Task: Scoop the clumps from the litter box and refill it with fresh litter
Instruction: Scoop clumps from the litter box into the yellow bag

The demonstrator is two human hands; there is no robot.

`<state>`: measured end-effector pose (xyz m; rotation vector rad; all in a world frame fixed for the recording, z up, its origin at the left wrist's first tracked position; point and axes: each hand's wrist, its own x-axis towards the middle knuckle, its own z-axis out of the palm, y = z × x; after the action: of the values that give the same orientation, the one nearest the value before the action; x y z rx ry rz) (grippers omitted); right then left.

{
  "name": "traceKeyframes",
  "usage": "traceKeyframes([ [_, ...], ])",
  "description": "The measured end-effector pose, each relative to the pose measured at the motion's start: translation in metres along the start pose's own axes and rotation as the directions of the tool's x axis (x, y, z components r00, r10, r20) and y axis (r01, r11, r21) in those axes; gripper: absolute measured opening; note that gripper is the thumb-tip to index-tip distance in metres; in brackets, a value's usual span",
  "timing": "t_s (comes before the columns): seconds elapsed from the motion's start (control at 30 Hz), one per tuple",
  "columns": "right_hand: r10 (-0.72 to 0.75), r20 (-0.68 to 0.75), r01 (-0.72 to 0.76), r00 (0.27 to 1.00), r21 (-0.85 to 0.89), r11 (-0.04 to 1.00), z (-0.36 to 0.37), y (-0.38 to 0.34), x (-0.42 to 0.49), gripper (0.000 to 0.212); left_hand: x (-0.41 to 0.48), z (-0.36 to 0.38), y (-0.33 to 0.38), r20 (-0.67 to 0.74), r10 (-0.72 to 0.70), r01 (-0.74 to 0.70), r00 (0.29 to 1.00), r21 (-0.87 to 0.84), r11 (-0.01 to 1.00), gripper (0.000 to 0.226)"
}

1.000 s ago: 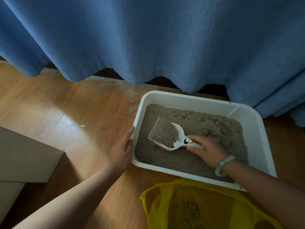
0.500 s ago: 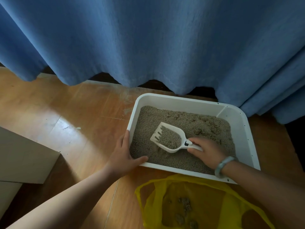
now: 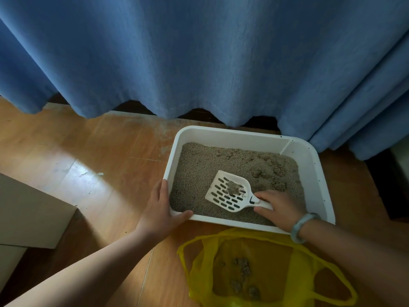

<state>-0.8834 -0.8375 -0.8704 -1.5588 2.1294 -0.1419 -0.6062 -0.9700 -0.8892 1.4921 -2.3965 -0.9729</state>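
Observation:
A white litter box sits on the wooden floor, filled with grey litter. My right hand grips the handle of a white slotted scoop held over the litter. One small grey clump lies on the scoop's blade; the loose litter has sifted out. My left hand clasps the box's near left corner, thumb over the front rim. A few darker clumps show in the litter at the right. An open yellow plastic bag with several clumps inside lies just in front of the box.
A blue curtain hangs right behind the box, its hem just above the floor. A cardboard box stands on the floor at the left. Bare wooden floor lies between the two boxes.
The scoop held a heap of litter one second ago; the loose litter has since sifted through the slots, leaving one clump. My left thumb has hooked over the box's front rim.

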Motion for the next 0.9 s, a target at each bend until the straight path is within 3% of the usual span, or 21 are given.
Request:
traceKeyframes([
  [0.27,-0.009,0.011,0.010,1.000,-0.024,1.000,-0.004,0.004,-0.010,0.037,0.000,0.002,0.001,0.024,-0.031,0.030,0.999,0.024,0.999,0.111],
  [0.43,0.039,-0.002,-0.037,0.999,0.207,0.978,-0.006,0.006,-0.022,0.030,-0.001,0.003,0.002,-0.025,-0.016,0.020,1.000,0.173,0.985,0.106],
  [0.57,0.024,-0.063,-0.004,0.998,0.294,0.956,-0.009,0.008,-0.039,0.030,-0.003,0.007,0.004,-0.046,0.022,-0.010,0.999,0.241,0.971,0.102],
  [0.7,-0.040,-0.106,0.065,0.994,0.248,0.967,-0.010,0.015,-0.061,0.040,0.000,0.010,0.004,-0.031,0.006,0.002,0.999,0.243,0.970,0.105],
  [0.9,-0.068,-0.075,0.080,0.995,0.174,0.981,0.009,0.023,-0.109,0.036,0.004,0.005,0.002,0.005,0.019,-0.020,1.000,0.279,0.960,0.110],
])
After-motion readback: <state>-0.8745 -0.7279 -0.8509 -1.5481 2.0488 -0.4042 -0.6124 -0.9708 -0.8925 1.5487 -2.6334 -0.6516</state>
